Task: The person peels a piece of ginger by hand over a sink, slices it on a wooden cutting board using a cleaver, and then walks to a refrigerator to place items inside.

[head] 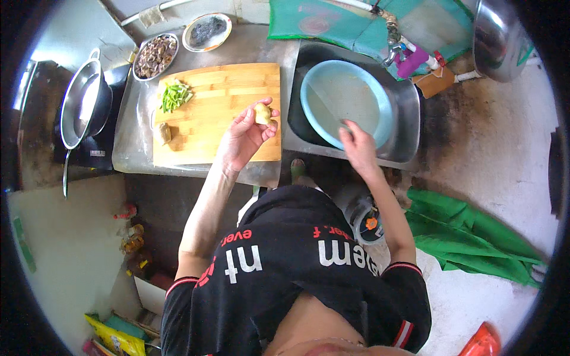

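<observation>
A peeled, pale yellow piece of ginger [262,114] is held in the fingers of my left hand [248,133], above the right part of a bamboo cutting board [213,133]. Cut green onions [176,95] lie in a pile at the board's upper left, and a brown, knobby piece that looks like ginger [163,133] rests near its left edge. My right hand [357,144] is over the near rim of a light blue basin [385,111] of cloudy water; its fingertips are partly hidden, and whether it holds something cannot be told.
The basin sits in a steel sink [412,129] below a faucet [392,54]. Behind the board stand a bowl of chopped meat [156,58] and a bowl with dark contents [207,32]. A pan [82,102] is on the cooktop [100,151] at left.
</observation>
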`<state>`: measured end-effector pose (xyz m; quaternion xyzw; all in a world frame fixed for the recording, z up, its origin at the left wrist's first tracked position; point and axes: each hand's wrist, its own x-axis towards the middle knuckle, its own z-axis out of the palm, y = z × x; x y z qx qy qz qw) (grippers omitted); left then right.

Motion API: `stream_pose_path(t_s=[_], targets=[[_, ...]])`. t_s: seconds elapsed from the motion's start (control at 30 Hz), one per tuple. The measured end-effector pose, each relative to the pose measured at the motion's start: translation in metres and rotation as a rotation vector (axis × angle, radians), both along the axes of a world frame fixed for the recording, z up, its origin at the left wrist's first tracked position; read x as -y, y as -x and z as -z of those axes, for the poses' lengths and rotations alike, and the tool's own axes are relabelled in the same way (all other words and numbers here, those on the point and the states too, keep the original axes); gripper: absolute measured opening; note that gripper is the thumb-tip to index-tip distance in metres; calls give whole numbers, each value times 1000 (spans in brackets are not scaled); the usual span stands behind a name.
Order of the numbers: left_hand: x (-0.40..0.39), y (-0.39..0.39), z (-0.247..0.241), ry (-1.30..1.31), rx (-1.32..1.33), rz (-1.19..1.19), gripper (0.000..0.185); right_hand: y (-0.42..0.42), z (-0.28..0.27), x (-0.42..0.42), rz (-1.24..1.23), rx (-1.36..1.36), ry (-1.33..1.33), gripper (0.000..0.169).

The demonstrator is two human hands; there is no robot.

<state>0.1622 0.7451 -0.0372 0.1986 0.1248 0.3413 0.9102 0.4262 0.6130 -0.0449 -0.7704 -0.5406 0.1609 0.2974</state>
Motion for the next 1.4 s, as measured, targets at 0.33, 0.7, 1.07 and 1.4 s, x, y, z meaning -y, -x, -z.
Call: stream_pose_path(t_s=[0.33, 0.7, 1.07, 1.4], targets=[[3, -25, -20, 57, 161, 58, 45, 119, 69, -112, -412, -215, -225, 25], [-8, -74, -3, -34, 26, 50, 36, 35, -41, -91, -134, -1176, -141, 34], [0, -186, 16, 64, -294, 73, 21, -57, 9, -63, 173, -490, -488, 13], [0, -218, 51, 249, -18, 116, 26, -87, 4, -53, -35, -534, -409, 16]])
